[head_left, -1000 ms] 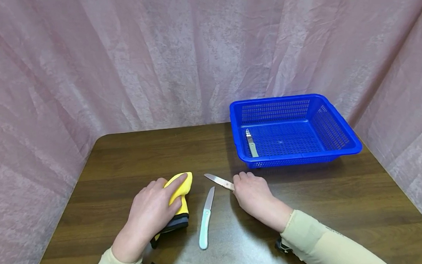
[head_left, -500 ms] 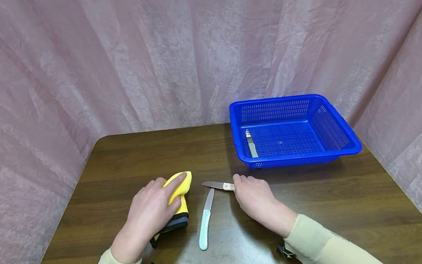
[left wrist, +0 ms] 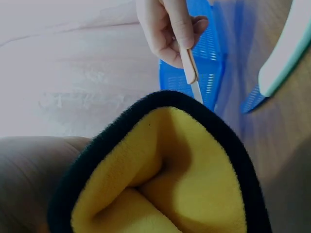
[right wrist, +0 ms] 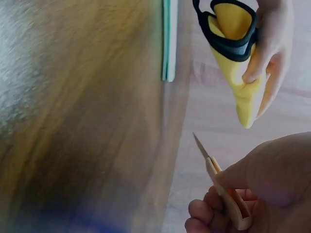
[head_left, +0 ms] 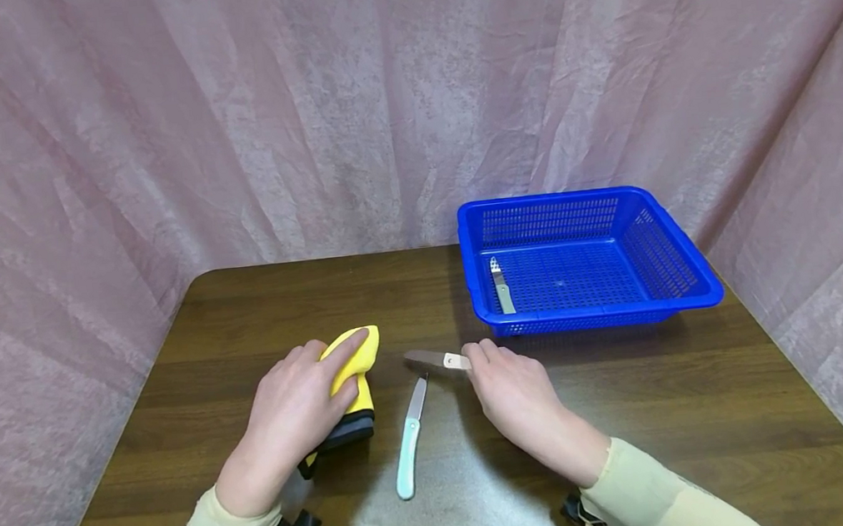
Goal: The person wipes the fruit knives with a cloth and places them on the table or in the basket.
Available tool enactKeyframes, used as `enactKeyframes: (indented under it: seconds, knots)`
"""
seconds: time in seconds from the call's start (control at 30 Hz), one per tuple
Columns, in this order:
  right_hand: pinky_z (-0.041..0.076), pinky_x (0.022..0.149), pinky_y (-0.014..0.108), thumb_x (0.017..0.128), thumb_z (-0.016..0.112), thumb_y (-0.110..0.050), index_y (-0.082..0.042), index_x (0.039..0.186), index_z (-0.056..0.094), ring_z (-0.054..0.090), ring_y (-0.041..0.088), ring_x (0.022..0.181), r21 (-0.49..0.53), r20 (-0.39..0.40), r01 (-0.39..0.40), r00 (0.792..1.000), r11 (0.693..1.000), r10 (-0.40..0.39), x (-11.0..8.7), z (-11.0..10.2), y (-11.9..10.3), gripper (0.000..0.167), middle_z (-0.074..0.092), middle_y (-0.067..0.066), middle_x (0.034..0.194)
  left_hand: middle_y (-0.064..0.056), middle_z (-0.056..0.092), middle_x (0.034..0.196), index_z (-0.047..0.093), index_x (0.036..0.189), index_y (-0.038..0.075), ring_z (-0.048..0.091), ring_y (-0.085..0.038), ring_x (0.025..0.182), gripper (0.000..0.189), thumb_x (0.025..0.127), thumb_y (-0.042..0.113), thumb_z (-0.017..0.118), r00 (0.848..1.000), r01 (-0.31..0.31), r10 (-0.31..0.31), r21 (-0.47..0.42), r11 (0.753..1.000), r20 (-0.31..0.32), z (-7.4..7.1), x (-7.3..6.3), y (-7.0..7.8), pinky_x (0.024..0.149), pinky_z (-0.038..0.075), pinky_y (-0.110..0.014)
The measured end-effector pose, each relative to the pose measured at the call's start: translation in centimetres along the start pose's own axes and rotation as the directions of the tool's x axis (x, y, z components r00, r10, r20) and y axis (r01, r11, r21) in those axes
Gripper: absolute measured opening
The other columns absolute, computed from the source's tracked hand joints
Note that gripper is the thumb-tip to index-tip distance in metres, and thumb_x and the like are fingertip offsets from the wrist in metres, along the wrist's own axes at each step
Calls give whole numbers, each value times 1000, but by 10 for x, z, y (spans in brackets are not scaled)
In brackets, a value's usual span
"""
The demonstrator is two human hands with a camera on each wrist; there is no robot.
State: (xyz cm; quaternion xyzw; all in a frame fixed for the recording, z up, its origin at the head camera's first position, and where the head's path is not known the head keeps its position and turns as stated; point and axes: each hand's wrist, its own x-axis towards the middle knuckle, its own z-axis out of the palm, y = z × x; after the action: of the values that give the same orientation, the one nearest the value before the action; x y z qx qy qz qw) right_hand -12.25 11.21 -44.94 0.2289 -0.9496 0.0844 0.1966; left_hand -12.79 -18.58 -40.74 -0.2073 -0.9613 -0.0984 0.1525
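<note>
My left hand [head_left: 290, 410] grips a bunched yellow cloth [head_left: 358, 385] with a grey side and black edging; its folds fill much of the left wrist view. To its right, my right hand [head_left: 513, 384] pinches the pale beige handle of a folding knife [head_left: 456, 362]. The knife's blade points left toward the cloth, with a gap between them. In the right wrist view, thumb and fingers curl round the knife handle [right wrist: 224, 194]. Below that blade, on the wooden table, lies a second folding knife [head_left: 407, 456] with a mint-green handle, its blade unfolded and pointing away from me.
At the back right of the table [head_left: 275, 309] stands a blue perforated plastic basket [head_left: 599, 312]. Inside, along its left side, lies a small utensil [head_left: 502, 289] with a pale handle and a metal end with holes. Pink curtains [head_left: 378, 108] hang behind the table.
The beige knife's blade has swung from slanting up-left to nearly level and appears raised. My left hand and the cloth have shifted slightly away from me. The mint-green knife stays put.
</note>
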Motion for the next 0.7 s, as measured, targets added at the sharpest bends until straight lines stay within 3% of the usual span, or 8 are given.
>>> enactKeyframes:
  seconds: [0.47, 0.7]
  knots:
    - [46, 47, 39, 100, 78, -9, -2, 115, 70, 59, 25, 62, 62, -132, 42, 991, 997, -33, 6, -23, 1, 18, 58, 7, 84, -12, 66, 99, 68, 152, 33, 59, -30, 78, 61, 94, 18, 78, 998, -33, 32, -23, 999, -61, -20, 27, 10, 60, 52, -50]
    - [46, 46, 39, 100, 81, -12, -2, 115, 72, 58, 24, 62, 93, -148, 41, 989, 995, -27, 11, -30, 5, 21, 58, 6, 84, -10, 65, 98, 71, 149, 35, 58, -29, 76, 59, 93, 17, 75, 997, -34, 31, -41, 999, -67, -26, 35, 16, 59, 51, -50]
